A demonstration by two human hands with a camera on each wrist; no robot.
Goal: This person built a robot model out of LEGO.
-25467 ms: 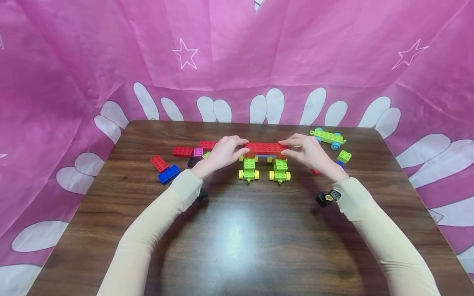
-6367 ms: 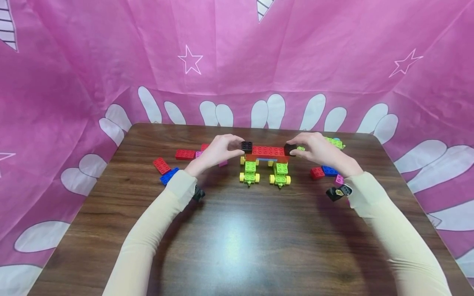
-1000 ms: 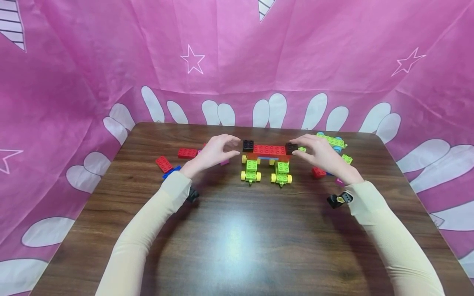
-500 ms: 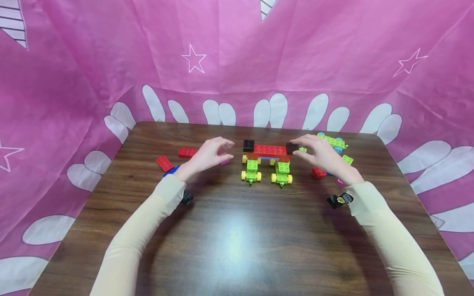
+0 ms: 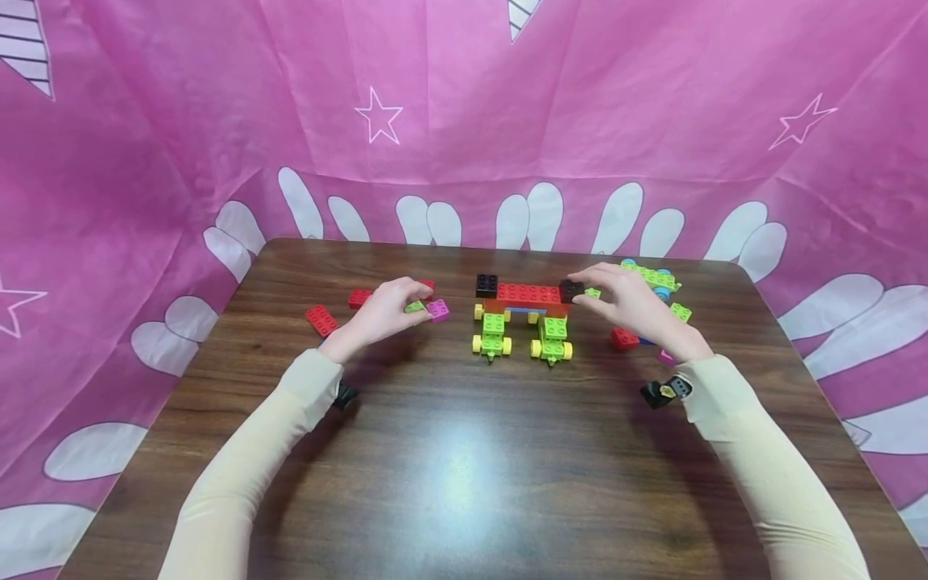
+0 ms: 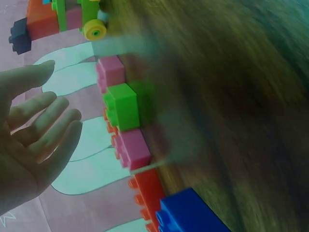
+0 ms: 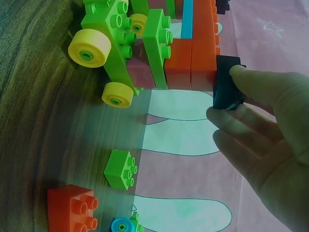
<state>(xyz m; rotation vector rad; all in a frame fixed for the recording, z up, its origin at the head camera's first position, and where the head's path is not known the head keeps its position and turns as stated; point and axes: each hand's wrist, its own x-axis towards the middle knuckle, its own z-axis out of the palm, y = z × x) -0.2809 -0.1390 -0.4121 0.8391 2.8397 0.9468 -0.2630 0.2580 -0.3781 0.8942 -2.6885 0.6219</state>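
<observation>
A brick model stands mid-table: a long red brick point(image 5: 528, 294) lies across two green wheeled bases point(image 5: 491, 334) with yellow wheels. A black brick point(image 5: 486, 285) sits on its left end. My right hand point(image 5: 589, 290) pinches a second black brick point(image 5: 570, 290) at the right end; the right wrist view shows this black brick point(image 7: 227, 82) between the thumb and a finger of my right hand point(image 7: 231, 110). My left hand point(image 5: 412, 300) hovers over a small green brick point(image 5: 415, 307) beside a pink brick point(image 5: 437, 309). In the left wrist view my left hand point(image 6: 50, 104) has straight fingers and holds nothing, a little apart from the green brick point(image 6: 123, 106).
Loose red bricks point(image 5: 320, 320) lie left of my left hand. On the right are a red brick point(image 5: 623, 337), a small green brick point(image 5: 678, 312) and a green chassis with blue wheels point(image 5: 652, 276). Pink cloth walls the brown table point(image 5: 464, 467) on three sides.
My left hand has drawn away from the left black brick, moved left and lowered over the loose green and pink bricks. My right hand stays on the right black brick.
</observation>
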